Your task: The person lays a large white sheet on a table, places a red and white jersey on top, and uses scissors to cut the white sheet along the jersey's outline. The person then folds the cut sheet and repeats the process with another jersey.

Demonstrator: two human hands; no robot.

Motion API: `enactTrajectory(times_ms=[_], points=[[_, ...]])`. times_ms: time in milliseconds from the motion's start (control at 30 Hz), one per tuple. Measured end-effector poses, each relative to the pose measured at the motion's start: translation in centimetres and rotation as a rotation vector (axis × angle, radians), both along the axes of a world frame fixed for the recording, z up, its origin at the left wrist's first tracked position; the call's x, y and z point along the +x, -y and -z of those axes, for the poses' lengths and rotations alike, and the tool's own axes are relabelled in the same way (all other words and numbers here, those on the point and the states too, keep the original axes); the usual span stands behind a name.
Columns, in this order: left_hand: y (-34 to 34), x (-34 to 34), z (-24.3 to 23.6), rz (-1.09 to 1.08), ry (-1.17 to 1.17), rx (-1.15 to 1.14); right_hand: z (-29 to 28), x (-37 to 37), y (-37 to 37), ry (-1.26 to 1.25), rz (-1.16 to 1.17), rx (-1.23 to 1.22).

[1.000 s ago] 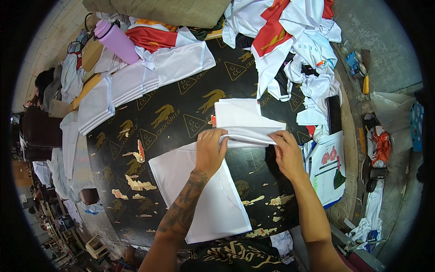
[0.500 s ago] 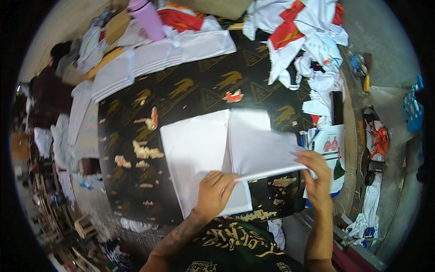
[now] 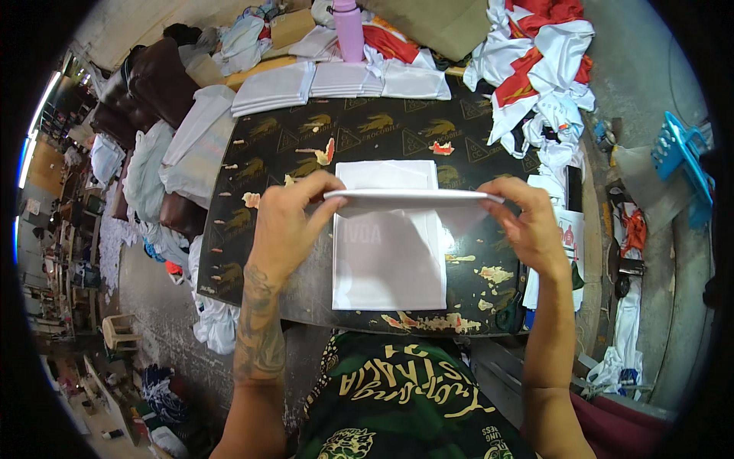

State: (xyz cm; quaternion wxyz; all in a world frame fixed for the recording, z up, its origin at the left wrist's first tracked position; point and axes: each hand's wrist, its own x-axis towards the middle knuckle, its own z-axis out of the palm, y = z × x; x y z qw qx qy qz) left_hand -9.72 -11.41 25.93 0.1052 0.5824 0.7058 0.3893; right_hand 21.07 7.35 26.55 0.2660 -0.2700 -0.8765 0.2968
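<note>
Left hand point(image 3: 290, 222) and right hand point(image 3: 533, 222) grip folded white fabric point(image 3: 413, 199) at opposite ends, mid-frame; judged light, limp, best held there

The left hand point(image 3: 287, 222) and right hand point(image 3: 533, 223) pinch opposite ends of a folded white fabric point(image 3: 413, 200), stretched left to right over a white panel point(image 3: 390, 268) on the worn black table point(image 3: 264, 222). Folded white stacks point(image 3: 345, 80) line the far edge, a pink bottle point(image 3: 349, 32) just behind. White-and-red garments point(image 3: 535, 73) heap far right; papers point(image 3: 570, 228) lie right, nearer.
</note>
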Motion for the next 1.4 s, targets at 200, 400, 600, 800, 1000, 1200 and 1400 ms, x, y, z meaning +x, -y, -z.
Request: enactTrajectory(times_ms=[200,400,600,800,1000,1200,1400], points=[[4.8,0.8,8.9,-0.082,-0.091,0.158,9.6,-3.1,5.9,-0.070,0.147,0.113],[13.1,4.9,21.3,-0.086,-0.084,-0.139,20.7,0.4,15.3,0.308,0.157,-0.056],[15.6,5.0,24.2,0.044,-0.235,-0.180,22.4,2.2,18.5,0.452,0.100,0.129],[15.4,4.6,18.5,-0.048,-0.005,-0.041,17.2,1.3,14.5,0.289,0.005,-0.078],[9.6,-1.0,17.4,-0.269,0.226,-0.209,11.5,-4.7,7.6,0.447,-0.035,-0.307],[0.2,-5.6,23.8,-0.353,0.252,-0.156,19.0,-10.9,2.8,0.263,0.268,0.068],[5.6,-1.4,23.7,-0.301,-0.110,-0.499,24.7,-10.4,6.2,0.608,0.704,-0.232]])
